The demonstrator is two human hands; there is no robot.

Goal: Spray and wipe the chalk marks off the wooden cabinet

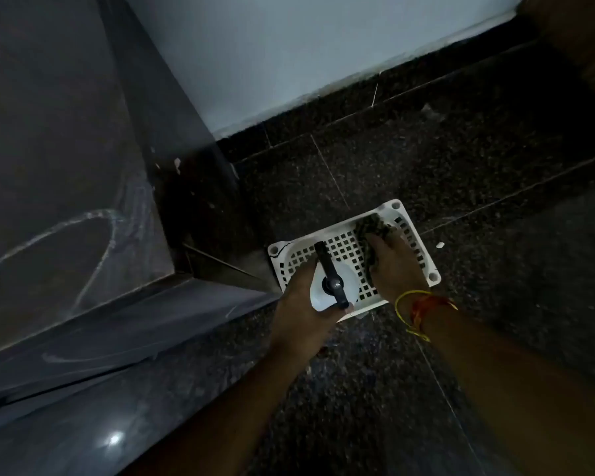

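Left hand [303, 304] fingers wrapped around white spray bottle [334, 290] with dark nozzle, held over white perforated basket [351, 249] on dark speckled floor [426, 159]. Right hand [395, 262] fingers pressed onto dark cloth [371, 231] inside basket. Cabinet [66, 166] just left of basket, chalk marks [93, 218] looping across its face.

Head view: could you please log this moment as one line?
left hand: holds spray bottle | right hand: on cloth in basket | chalk marks: unwiped
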